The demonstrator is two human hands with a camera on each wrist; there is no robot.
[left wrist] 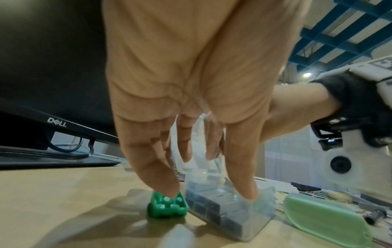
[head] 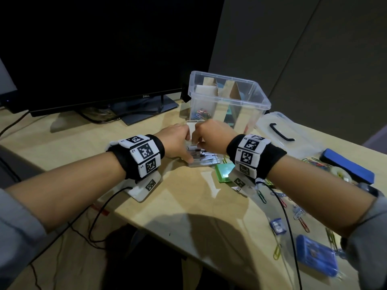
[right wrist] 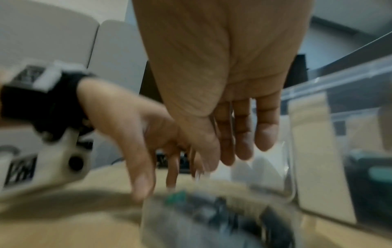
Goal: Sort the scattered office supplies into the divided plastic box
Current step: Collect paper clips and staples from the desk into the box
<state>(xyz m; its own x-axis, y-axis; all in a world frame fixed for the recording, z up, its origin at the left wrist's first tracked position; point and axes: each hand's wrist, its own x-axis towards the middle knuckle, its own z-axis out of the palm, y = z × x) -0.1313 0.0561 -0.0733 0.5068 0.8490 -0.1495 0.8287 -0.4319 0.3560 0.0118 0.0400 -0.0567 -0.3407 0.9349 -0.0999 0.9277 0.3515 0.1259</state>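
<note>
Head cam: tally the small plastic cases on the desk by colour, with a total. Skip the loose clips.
clear case: 1
green case: 1
blue case: 1
Total: 3
Not counted: the smaller blue item among the paper clips, too small to identify.

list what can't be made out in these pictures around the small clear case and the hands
- Contents of the small clear plastic case: head view, both hands cover most of it; right wrist view is motion-blurred.
- Whether the right hand grips the case's raised lid: fingers hidden in head view, smeared in right wrist view.
- Far compartments of the large clear divided plastic box: cardboard dividers block them.
- Small green plastic block: hidden behind the left hand in head view.
</note>
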